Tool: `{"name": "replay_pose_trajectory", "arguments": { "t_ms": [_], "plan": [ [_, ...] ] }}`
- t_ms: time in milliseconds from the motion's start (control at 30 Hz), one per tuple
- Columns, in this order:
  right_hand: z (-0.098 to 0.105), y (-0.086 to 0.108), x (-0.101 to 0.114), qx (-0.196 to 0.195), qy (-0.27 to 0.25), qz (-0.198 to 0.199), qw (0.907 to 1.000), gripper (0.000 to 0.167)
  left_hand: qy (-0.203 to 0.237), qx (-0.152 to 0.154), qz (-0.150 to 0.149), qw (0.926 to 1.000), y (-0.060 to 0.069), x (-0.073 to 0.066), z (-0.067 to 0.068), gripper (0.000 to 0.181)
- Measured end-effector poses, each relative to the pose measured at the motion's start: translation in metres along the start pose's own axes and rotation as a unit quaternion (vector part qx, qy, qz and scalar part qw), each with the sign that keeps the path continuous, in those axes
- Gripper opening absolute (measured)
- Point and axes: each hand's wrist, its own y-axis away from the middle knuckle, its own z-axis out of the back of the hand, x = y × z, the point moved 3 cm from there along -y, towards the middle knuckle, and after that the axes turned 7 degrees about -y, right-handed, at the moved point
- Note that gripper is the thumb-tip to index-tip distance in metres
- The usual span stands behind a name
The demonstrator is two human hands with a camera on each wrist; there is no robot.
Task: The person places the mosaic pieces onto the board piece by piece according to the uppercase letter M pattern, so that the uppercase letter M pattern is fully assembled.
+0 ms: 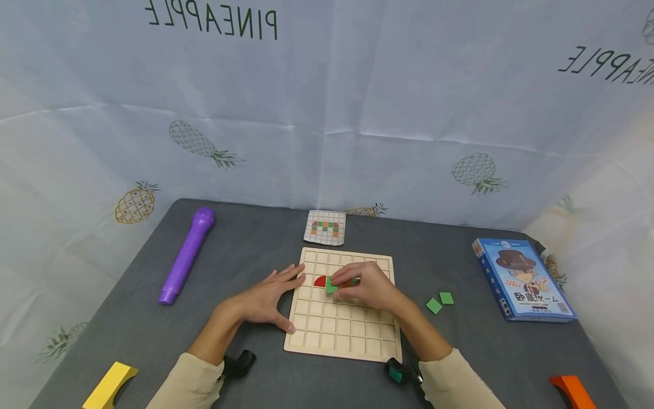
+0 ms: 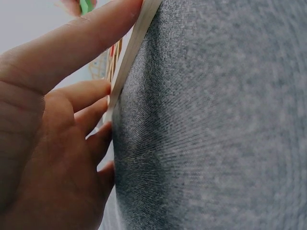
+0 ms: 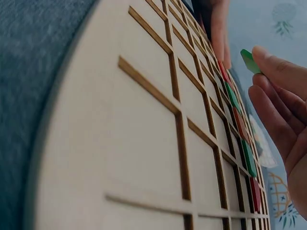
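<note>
Between thumb and fingertips, my right hand [image 1: 370, 287] [image 3: 288, 100] pinches a green square tile [image 1: 330, 285] [image 3: 249, 61], held just above the wooden grid board [image 1: 337, 335] [image 3: 139, 143]. My left hand [image 1: 265, 295] [image 2: 57, 129] is spread at the board's left edge, fingertips and thumb touching it. A red rounded piece [image 1: 319, 281] lies in the grid beside the held tile. In the right wrist view a row of red, green and orange-red pieces [image 3: 248, 158] sits in the grid; from the head view my right hand partly covers it.
Two loose green tiles [image 1: 434, 305] [image 1: 446, 298] lie right of the board. Behind it is a small pattern card [image 1: 325, 228]. Farther out are a purple tube [image 1: 186, 258], a blue game box [image 1: 528, 278], a yellow block [image 1: 109, 386] and an orange block [image 1: 574, 391].
</note>
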Motion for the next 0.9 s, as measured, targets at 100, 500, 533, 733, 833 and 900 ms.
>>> {"name": "replay_pose_trajectory", "arguments": {
  "t_ms": [100, 500, 533, 733, 833, 900],
  "plan": [
    [-0.007, -0.003, 0.002, 0.002, 0.006, 0.002, 1.0, 0.021, 0.002, 0.002, 0.002, 1.0, 0.0, 0.0, 0.0, 0.114],
    [-0.026, -0.011, 0.007, 0.007, 0.019, 0.011, 0.9997, 0.019, -0.002, 0.0, 0.005, 1.0, 0.002, 0.0, 0.0, 0.114],
    [-0.027, -0.011, 0.006, 0.006, 0.02, 0.005, 0.9998, 0.019, -0.001, 0.0, 0.004, 1.0, 0.001, 0.0, 0.0, 0.114],
    [-0.033, -0.009, 0.005, 0.006, 0.033, -0.022, 0.9992, 0.018, 0.002, -0.003, -0.002, 1.0, 0.0, 0.0, 0.0, 0.114],
    [-0.034, -0.009, 0.004, 0.003, 0.046, -0.019, 0.9988, 0.018, 0.004, -0.004, -0.003, 1.0, 0.0, 0.0, -0.001, 0.114],
    [-0.034, -0.009, 0.003, 0.0, 0.05, -0.018, 0.9986, 0.017, 0.006, -0.004, -0.001, 1.0, 0.0, 0.0, -0.001, 0.114]
  ]
}}
